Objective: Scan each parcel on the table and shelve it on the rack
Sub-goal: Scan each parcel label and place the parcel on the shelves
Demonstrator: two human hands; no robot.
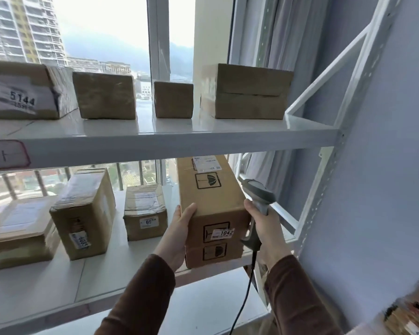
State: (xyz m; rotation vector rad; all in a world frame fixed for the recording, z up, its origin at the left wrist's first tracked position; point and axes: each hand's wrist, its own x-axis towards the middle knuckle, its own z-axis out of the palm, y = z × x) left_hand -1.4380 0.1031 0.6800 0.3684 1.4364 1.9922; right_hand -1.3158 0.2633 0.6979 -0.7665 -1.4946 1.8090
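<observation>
Parcel [212,209], a long brown cardboard box with a 1042 sticker on its near end, lies lengthwise on the middle shelf [102,281] of the white rack [334,151], its near end at the shelf's front edge and its far end reaching back under the upper shelf [155,141]. Left hand [177,235] grips the parcel's near left corner, thumb on top and fingers curled beneath. Right hand [264,226] is wrapped around the handle of a grey scanner [259,197], held just beside the parcel's right side, with the scanner's head pointing up and its black cable [247,293] hanging down past the shelf edge. Both arms wear brown sleeves.

Left of the parcel on the same shelf stand three more boxes: a small box [144,211] nearest it, then a taller box [84,213], then a flat box [20,233]. Above the parcel, the upper shelf carries four boxes in a row; the leftmost box [24,90] is labelled 5144.
</observation>
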